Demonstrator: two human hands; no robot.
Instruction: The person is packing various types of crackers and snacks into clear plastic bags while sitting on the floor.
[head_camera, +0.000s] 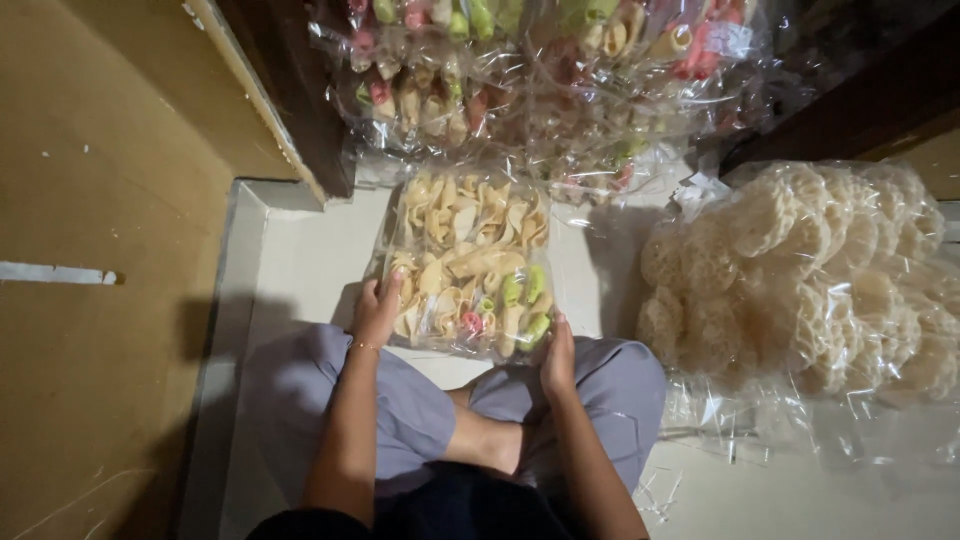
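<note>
I sit cross-legged on a pale floor (300, 260). In front of my knees lies a clear plastic bag of crackers (470, 260), mostly cream-coloured with some green and pink pieces. My left hand (377, 310) grips the bag's near left edge. Its near right corner is held by my right hand (557, 357). A thin bracelet sits on my left wrist.
Several clear bags of coloured crackers (520, 70) are piled at the back against a dark wooden frame (290, 90). A big bag of round, lacy pale crackers (810, 280) lies to the right. A brown wall (100, 200) stands on the left.
</note>
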